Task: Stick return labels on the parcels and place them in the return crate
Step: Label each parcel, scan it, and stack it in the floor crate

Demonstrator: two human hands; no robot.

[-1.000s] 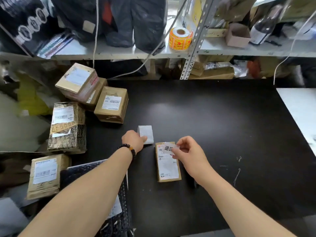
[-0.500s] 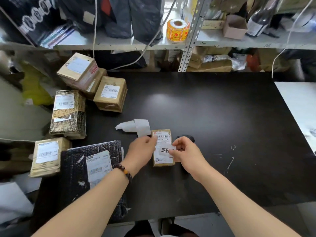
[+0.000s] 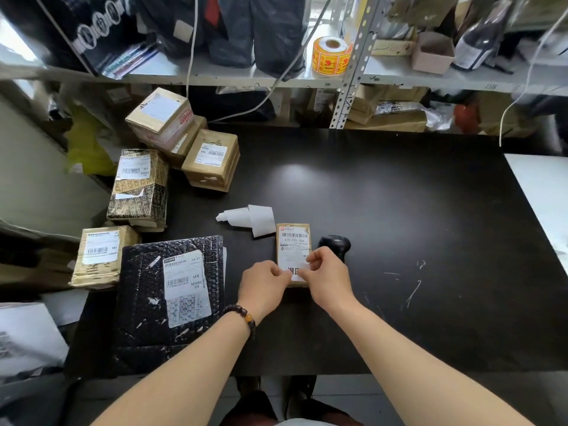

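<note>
Nearest in my remote view, the left hand [image 3: 264, 284] and right hand [image 3: 325, 278] meet over a small brown parcel [image 3: 293, 241] lying flat on the black table [image 3: 384, 226], each pinching an edge of the white return label [image 3: 296, 269] held over the parcel's near end. Just beside the parcel I see a black scanner [image 3: 336, 245] on its right, curled white backing paper [image 3: 252, 218] at its far left corner, and a black bubble mailer [image 3: 172, 302] further left. Beyond, brown labelled boxes [image 3: 212, 158] crowd the table's left edge, and an orange sticker roll [image 3: 330, 55] stands on the shelf [image 3: 215, 75].
</note>
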